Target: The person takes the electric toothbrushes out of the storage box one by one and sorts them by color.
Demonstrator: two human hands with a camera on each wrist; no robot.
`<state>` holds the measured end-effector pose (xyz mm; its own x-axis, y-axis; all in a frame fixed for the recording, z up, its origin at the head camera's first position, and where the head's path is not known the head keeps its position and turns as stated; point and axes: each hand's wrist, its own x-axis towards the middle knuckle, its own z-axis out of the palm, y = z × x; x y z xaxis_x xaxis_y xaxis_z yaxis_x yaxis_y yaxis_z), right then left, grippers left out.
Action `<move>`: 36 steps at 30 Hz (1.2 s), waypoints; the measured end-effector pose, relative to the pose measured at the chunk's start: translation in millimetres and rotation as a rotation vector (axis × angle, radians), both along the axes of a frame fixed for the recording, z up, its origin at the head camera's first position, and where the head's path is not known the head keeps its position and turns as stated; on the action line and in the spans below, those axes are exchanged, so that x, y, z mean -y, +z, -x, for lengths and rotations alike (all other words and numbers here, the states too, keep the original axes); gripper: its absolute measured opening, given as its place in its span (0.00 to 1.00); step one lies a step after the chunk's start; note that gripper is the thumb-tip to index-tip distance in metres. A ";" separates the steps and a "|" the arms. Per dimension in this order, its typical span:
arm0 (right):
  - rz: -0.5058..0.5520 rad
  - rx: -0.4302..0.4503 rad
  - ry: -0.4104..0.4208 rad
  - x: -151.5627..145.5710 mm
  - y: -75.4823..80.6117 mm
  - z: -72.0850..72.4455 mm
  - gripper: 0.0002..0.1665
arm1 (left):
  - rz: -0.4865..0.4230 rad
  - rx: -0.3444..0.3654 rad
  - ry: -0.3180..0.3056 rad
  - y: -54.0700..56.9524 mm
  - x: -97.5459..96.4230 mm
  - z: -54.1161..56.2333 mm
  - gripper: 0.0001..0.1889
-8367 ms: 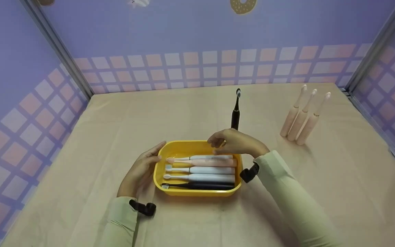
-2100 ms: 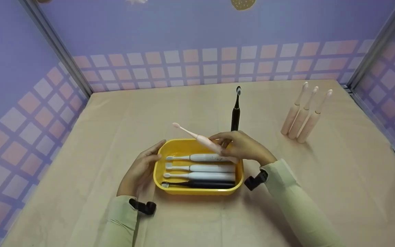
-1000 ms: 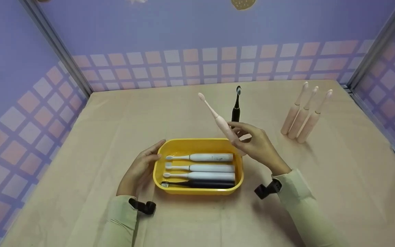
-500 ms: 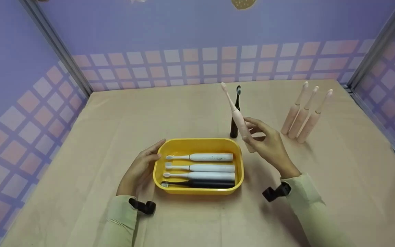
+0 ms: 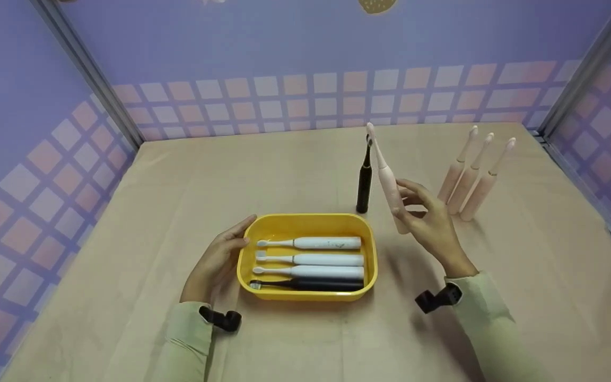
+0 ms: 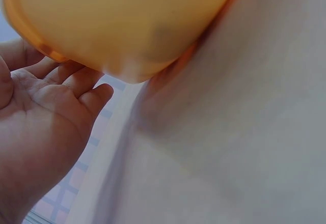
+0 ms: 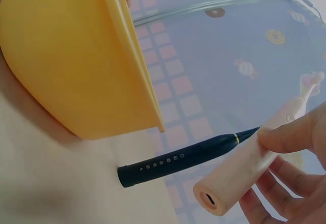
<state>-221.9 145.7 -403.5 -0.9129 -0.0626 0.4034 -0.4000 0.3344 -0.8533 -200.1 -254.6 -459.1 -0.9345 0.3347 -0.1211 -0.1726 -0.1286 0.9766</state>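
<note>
My right hand (image 5: 428, 223) holds a pink electric toothbrush (image 5: 389, 185) by its handle, between thumb and fingers, brush head up and tilted left. Its base hangs above the table in the right wrist view, where the pink handle (image 7: 244, 170) overlaps a black electric toothbrush (image 7: 178, 155) standing upright behind it. My left hand (image 5: 219, 260) grips the left end of a yellow plastic box (image 5: 305, 218), thumb at the rim and fingers along the outside wall. Inside lie three white toothbrushes, such as this white toothbrush (image 5: 328, 260), and one black toothbrush (image 5: 326, 285), heads to the left.
At the right back, three pink electric toothbrushes (image 5: 464, 188) stand upright in a row, partly behind my right hand. Beige cloth (image 5: 204, 175) covers the table. Purple walls (image 5: 305, 48) with checked bands and metal corner posts (image 5: 93, 74) enclose it at the back and sides.
My right hand has taken the pink toothbrush out of the box, turned it nearly upright and carried it right, past the standing black one. My left hand has stayed on the box.
</note>
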 end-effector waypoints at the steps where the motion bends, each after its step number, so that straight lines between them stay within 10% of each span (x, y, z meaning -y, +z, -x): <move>1: 0.003 0.000 -0.008 -1.6 -0.3 0.2 0.28 | -0.001 -0.003 -0.005 -0.3 0.3 0.1 0.31; 36: -0.020 0.033 -0.166 -49.6 -26.4 24.7 0.32 | 0.063 -0.016 0.010 0.2 0.8 1.0 0.32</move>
<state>-246.6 195.3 -429.9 -0.9240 0.0820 0.3736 -0.3102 0.4109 -0.8573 -201.1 -255.4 -458.9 -0.9397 0.3176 -0.1270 -0.1563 -0.0684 0.9853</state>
